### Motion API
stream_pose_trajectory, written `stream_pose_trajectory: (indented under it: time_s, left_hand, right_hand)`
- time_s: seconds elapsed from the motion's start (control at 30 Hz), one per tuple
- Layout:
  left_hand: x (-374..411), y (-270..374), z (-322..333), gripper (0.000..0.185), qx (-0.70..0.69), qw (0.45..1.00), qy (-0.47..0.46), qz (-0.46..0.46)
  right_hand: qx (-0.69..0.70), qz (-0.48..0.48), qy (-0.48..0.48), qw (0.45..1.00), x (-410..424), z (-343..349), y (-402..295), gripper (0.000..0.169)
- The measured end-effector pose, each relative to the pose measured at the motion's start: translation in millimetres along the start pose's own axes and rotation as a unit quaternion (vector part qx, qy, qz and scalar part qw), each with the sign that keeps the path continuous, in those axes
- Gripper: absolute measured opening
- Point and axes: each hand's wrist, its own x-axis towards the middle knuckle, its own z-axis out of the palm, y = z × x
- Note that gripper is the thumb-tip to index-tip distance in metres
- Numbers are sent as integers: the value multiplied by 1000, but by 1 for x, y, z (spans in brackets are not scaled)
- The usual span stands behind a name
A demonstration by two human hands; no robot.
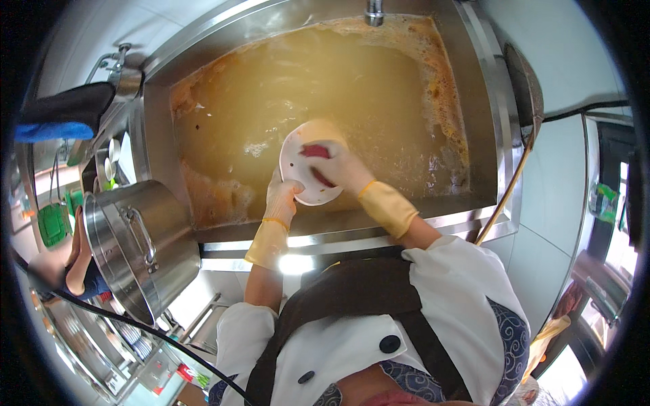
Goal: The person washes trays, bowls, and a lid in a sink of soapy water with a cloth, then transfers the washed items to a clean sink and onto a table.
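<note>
My left hand (pixel 283 199), in a yellow rubber glove with a pale knitted glove over it, grips the lower left rim of a white bowl (pixel 297 172). The thumb lies over the bowl's inner side. The bowl is tilted above cloudy yellow-brown water (pixel 355 91) and bears small food specks. Gloved the same way, my right hand (pixel 337 165) holds a dark red pad (pixel 316 151) against the inside of the bowl; a second red part shows below the fingers. That hand is somewhat blurred.
A steel sink (pixel 482 116) surrounds the water, with orange foam (pixel 442 86) along its edges. A faucet spout (pixel 375 14) hangs over the far edge. At left stands a large steel pot (pixel 147 243), with another person's arms (pixel 78 254) behind it. A wooden-handled utensil (pixel 508 190) leans at the right rim.
</note>
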Motion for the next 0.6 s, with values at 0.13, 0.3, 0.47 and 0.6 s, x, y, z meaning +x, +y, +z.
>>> stream_pose_trajectory:
  time_s: [0.13,0.3,0.47,0.6]
  left_hand:
    - [-1,-6,9,73,-38,998,-25,43]
    - [-1,-10,-6,72,7,997,-73,-1]
    - [-23,0,15,72,23,1000,6,7]
    - [-31,14,24,68,26,999,-18,30]
  right_hand:
    - [9,-107,-10,994,-7,43,3,37]
    - [-151,-260,45,953,44,39,36,29]
    - [-405,-46,66,911,75,-6,46,28]
    - [-392,223,73,889,94,-36,52,23]
